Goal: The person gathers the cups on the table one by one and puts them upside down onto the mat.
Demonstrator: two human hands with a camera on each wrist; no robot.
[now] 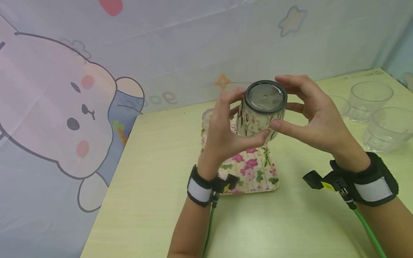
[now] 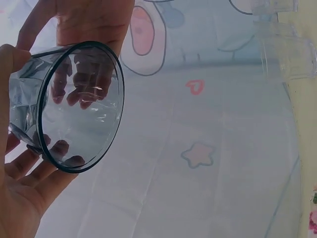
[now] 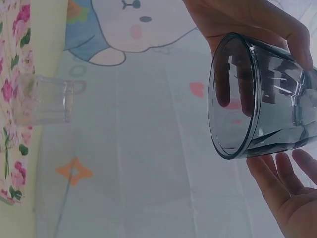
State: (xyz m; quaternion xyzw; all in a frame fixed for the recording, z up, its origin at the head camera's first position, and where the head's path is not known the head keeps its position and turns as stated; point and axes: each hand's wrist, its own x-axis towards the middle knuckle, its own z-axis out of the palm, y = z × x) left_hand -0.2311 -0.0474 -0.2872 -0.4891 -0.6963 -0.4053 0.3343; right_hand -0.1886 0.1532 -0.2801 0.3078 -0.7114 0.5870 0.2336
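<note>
Both hands hold a grey-tinted drinking glass up above the table, turned upside down with its base facing the head camera. My left hand grips its left side, thumb across the front and fingers around the far side. On the right, my right hand pinches the glass with its thumb low on the wall and fingers near the base. In both wrist views the open rim points down toward the table, and fingers show through the clear wall. Below the glass lies a floral tray with a clear cup at its far left corner.
Several clear cups stand at the table's right side, among them a near one and a farther one. A cloth backdrop with a bear drawing hangs behind the pale table. Green cables run from the wrist cameras.
</note>
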